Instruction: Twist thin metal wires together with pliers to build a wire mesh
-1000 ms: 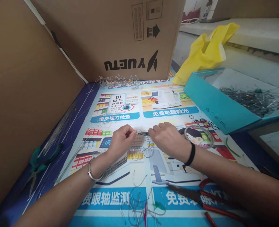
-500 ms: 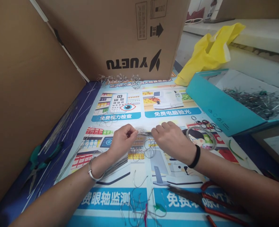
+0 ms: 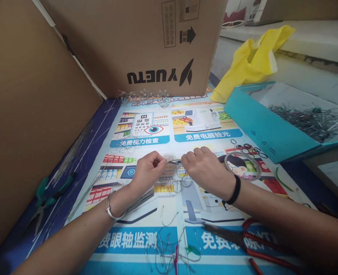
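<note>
My left hand (image 3: 149,170) is closed in a pinch, thumb against forefinger, on a thin piece of wire (image 3: 173,162). The short, shiny metal stretch runs across to my right hand (image 3: 199,168), which is closed around its other end. Both fists are a little apart, over the middle of the printed sheet. Loops of thin wire (image 3: 178,186) lie just under and between them. Beneath my left wrist rests a bundle of straight wires (image 3: 140,201). What sits inside my right fingers is hidden.
Red-handled scissors (image 3: 245,244) and tangled wire bits (image 3: 173,252) lie in front. Green-handled pliers (image 3: 44,198) are at left. To the right are a wire coil (image 3: 258,168), black rings (image 3: 247,146) and a teal box (image 3: 269,130) of metal pieces. Cardboard (image 3: 123,42) stands behind.
My right hand has shifted very slightly left, and the metal between the hands looks a little turned. My left hand keeps its pinch. The whole view has moved slightly.
</note>
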### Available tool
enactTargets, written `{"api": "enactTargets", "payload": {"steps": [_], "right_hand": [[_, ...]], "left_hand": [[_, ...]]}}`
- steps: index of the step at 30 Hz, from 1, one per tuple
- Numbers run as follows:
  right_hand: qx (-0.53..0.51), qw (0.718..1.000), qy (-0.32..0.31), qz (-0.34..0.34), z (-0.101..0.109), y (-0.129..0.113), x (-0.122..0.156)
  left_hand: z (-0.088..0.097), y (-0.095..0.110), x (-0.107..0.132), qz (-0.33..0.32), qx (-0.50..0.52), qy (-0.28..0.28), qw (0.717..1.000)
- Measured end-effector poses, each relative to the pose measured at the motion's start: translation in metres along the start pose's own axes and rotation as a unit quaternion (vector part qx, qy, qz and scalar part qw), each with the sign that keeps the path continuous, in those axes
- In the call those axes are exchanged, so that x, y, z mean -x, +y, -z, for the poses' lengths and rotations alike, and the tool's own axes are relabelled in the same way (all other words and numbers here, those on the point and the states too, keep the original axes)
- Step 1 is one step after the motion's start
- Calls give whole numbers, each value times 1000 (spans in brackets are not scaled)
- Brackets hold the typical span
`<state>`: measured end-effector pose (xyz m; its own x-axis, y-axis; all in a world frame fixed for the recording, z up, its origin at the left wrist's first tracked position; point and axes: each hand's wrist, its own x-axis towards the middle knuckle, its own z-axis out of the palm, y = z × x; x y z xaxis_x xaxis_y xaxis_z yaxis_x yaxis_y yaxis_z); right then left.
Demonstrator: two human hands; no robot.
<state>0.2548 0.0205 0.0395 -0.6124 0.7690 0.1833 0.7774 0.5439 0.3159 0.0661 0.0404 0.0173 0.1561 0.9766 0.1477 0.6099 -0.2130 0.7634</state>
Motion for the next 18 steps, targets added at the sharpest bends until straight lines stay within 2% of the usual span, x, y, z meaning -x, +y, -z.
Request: {"api": "enactTargets", "payload": {"steps": [11, 18], "right_hand": [[9, 1000, -10, 2, -1, 1, -1], [-20, 998, -57, 7, 2, 3, -2]], "left_hand": [[0, 2, 1, 9, 4, -1, 1000], [1, -2, 0, -9, -4, -9, 1000]]}}
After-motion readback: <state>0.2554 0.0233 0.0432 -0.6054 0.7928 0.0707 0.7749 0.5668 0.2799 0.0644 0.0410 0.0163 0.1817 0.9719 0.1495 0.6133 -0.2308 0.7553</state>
